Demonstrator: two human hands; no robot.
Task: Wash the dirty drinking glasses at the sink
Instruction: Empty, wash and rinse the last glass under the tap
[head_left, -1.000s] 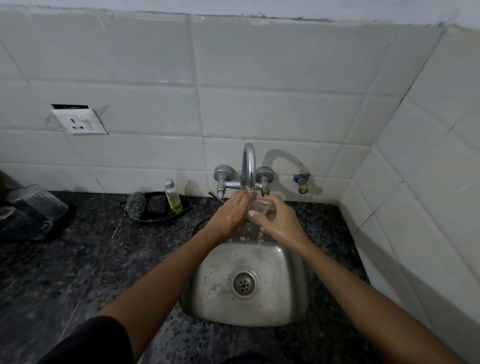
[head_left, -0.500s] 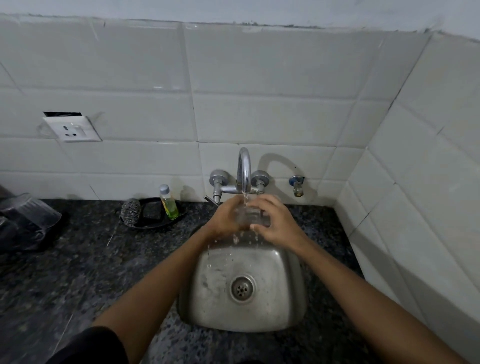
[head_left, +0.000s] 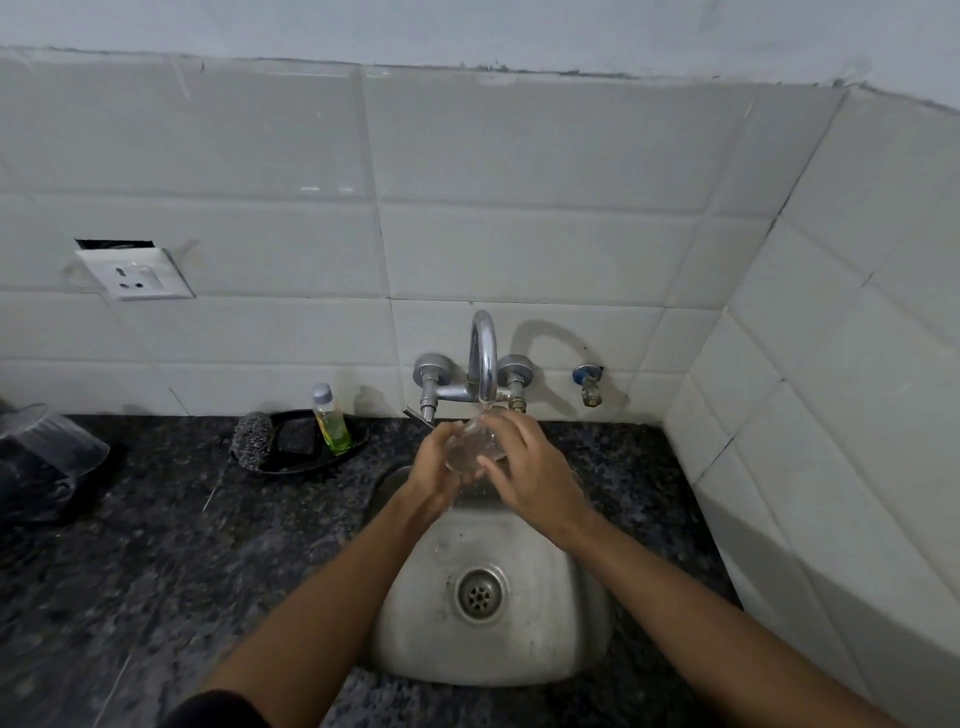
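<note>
A small clear drinking glass (head_left: 474, 444) sits between both hands, right under the spout of the chrome tap (head_left: 483, 358), over the back of the steel sink (head_left: 550, 618). My left hand (head_left: 435, 462) grips it from the left side. My right hand (head_left: 524, 467) wraps over its right side and top, fingers curled round it. Water runs from the spout onto the glass. Much of the glass is hidden by my fingers.
A black soap dish (head_left: 306, 441) with a steel scrubber (head_left: 252, 439) and a small bottle of green liquid (head_left: 330, 421) stands left of the tap. Upturned clear containers (head_left: 49, 441) sit at the counter's far left. A tiled wall closes the right side.
The glass has turned in my hands under the tap, and my right hand has shifted further over its top. The view has tilted so the sink sits lower in frame.
</note>
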